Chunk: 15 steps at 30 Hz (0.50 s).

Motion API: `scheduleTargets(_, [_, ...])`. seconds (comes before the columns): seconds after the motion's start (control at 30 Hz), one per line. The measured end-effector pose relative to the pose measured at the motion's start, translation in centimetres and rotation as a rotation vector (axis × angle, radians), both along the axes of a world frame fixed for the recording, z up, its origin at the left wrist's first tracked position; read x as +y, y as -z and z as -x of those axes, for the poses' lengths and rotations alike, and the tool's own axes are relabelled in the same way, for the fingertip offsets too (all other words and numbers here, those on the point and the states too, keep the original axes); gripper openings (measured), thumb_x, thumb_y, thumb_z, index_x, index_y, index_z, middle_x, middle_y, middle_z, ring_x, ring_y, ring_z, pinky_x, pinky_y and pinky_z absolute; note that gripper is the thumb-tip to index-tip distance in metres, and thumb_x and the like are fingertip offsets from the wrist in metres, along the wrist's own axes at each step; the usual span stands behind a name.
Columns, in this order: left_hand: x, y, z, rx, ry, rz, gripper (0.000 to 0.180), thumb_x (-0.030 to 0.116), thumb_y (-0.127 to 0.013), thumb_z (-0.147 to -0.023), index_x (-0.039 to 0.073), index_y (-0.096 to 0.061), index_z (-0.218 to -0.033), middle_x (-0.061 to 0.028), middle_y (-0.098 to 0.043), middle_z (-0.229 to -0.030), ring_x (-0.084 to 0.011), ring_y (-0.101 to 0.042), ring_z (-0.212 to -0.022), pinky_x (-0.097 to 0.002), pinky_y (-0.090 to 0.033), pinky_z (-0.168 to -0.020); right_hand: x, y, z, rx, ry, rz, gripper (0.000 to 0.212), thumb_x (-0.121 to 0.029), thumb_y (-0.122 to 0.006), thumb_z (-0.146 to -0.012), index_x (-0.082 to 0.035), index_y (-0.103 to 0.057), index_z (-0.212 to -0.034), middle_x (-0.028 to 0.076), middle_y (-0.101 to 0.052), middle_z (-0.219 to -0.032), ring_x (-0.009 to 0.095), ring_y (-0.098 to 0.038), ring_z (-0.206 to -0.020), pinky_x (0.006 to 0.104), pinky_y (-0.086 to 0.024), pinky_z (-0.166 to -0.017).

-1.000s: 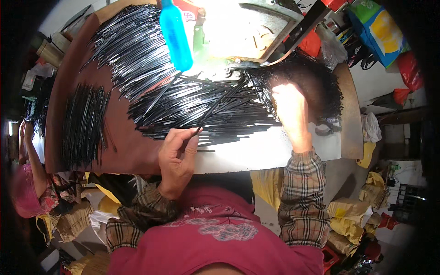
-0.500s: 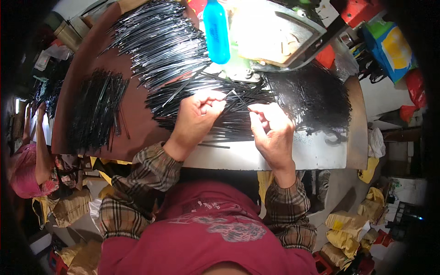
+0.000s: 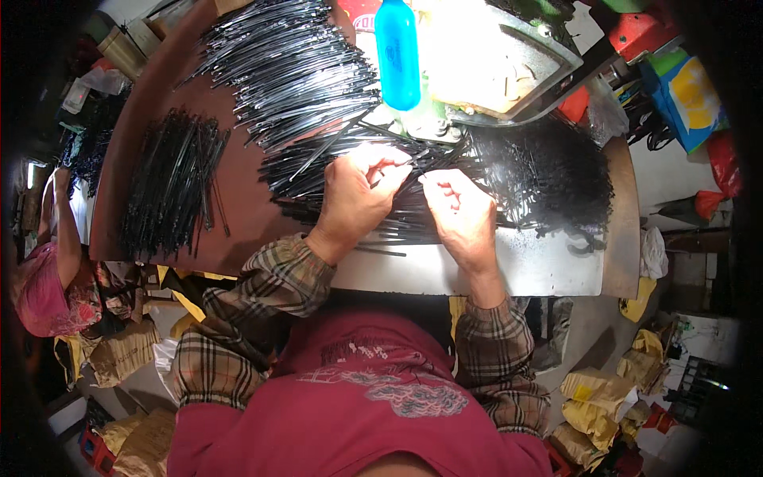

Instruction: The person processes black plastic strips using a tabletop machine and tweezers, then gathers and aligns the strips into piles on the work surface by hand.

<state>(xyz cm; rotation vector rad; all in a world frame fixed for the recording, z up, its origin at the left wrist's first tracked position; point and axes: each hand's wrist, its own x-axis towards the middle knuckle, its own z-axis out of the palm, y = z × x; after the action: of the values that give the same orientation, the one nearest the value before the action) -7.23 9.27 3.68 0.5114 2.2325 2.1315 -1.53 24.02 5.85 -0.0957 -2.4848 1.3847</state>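
Note:
Over a heap of thin black strips (image 3: 302, 171) at the middle of the table, my two hands work close together. My left hand (image 3: 354, 199) is closed in a pinch on the end of a thin black strip (image 3: 415, 159). The fingers of my right hand (image 3: 462, 221) are pinched too, just right of that end; what they hold, if anything, is too small to make out. A large shiny bundle of black strips (image 3: 298, 71) lies beyond my left hand, and a dense darker pile (image 3: 548, 171) spreads to the right.
A blue bottle (image 3: 399, 56) stands in front of a brightly lit metal machine (image 3: 509, 71). Another bunch of black strips (image 3: 171, 187) lies on the brown tabletop (image 3: 238, 187). At far left a co-worker (image 3: 56, 278) sits. Paper sacks (image 3: 592, 393) lie on the floor.
My hands have come closer together, the left moving slightly right and the right slightly left. The view has shifted a little, so the bottle and piles appear farther right.

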Motion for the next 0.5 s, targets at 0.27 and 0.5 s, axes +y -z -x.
scheduleTargets(0.27, [0.3,-0.5,-0.1,0.130,-0.096,0.170,0.014,0.001,-0.070,-0.081,-0.001,-0.068,-0.095,-0.0004,-0.064,-0.077,-0.0010,-0.050,-0.060,-0.0173,-0.040,-0.052,0.4,0.7,0.5,0.213,0.054,-0.133,0.007,-0.002,-0.063,-0.082,0.003,-0.064,-0.087,0.014,-0.066,-0.078,0.022,-0.063,-0.062,0.0298,-0.049,-0.059])
scheduleTargets(0.5, [0.7,0.1,1.2,0.226,-0.065,0.134,0.012,0.001,-0.065,-0.080,-0.002,-0.068,-0.091,-0.0137,-0.066,-0.077,-0.0226,-0.065,-0.067,-0.0303,-0.051,-0.062,1.6,1.8,2.0,0.271,-0.003,-0.095,0.008,-0.002,-0.063,-0.083,0.003,-0.065,-0.088,0.012,-0.066,-0.079,0.018,-0.061,-0.059,0.0270,-0.047,-0.056])
